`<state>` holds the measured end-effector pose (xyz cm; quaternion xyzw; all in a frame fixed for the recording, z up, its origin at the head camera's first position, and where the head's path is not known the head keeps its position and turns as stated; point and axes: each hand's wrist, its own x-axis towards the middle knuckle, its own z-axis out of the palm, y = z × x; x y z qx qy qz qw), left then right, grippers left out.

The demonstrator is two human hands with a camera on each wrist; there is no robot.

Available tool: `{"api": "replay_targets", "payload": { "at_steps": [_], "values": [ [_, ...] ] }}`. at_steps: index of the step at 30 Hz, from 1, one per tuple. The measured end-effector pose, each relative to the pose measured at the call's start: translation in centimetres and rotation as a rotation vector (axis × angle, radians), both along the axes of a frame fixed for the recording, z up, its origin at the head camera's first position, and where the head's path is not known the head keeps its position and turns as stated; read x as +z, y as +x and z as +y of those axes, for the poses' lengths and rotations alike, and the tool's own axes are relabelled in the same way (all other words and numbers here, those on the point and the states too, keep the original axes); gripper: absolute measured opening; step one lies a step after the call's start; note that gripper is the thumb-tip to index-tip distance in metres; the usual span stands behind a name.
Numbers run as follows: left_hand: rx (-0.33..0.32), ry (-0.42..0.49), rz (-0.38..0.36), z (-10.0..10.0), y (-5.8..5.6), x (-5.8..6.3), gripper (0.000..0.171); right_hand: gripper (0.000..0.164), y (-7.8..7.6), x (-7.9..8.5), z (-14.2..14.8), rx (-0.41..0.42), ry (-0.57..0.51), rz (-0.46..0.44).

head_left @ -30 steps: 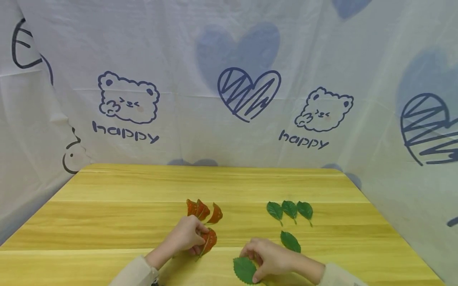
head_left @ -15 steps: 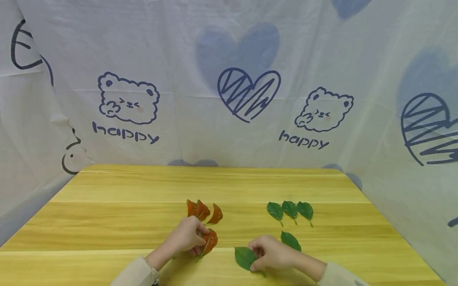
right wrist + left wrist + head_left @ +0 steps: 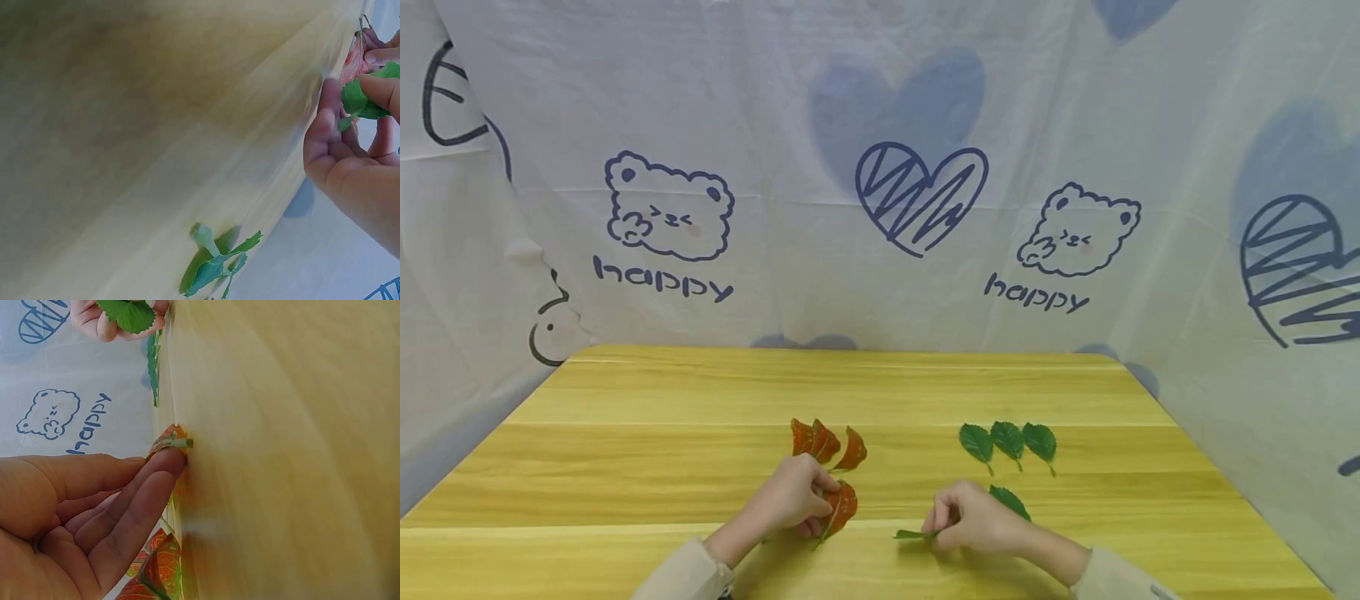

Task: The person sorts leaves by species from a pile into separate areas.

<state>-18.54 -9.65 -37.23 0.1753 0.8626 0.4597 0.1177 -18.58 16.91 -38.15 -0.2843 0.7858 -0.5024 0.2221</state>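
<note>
My left hand [image 3: 795, 493] pinches a red leaf [image 3: 844, 504] by its edge, low over the wooden table. In the left wrist view the leaf's stalk [image 3: 181, 443] sticks out past the fingertips. To the right, my right hand [image 3: 977, 518] holds a toothed green leaf [image 3: 913, 534] between thumb and fingers. From the head this leaf looks edge-on, a thin strip pointing left; in the right wrist view its face [image 3: 354, 99] shows below the thumb. A second green leaf [image 3: 1011, 501] lies just behind the right hand, partly covered by it.
Three red leaves [image 3: 853, 449] lie beyond the left hand, two of them overlapping. Farther right, three green leaves [image 3: 1007, 437] form a row. A white cloth [image 3: 805, 267] with printed bears and hearts hangs behind the wooden table [image 3: 647, 467].
My right hand has shifted a little forward and right, turning the green leaf from face-up to edge-on. My left hand and its red leaf have hardly moved.
</note>
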Motion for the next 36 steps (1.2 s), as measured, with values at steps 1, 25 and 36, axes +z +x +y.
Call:
{"api": "replay_targets", "payload": {
  "at_steps": [1,25,36],
  "values": [
    [0.0,0.0,0.0,0.0,0.0,0.0,0.02,0.012,0.0,0.0,0.0,-0.01,0.003,-0.005],
    [0.004,0.0,-0.011,0.1,0.0,0.0,0.02,0.031,-0.5,0.1,1.0,-0.148,-0.007,-0.134],
    [0.002,-0.004,-0.012,0.1,0.1,0.0,0.021,0.031,-0.1,0.1,1.7,-0.27,-0.089,-0.18]
  ]
}}
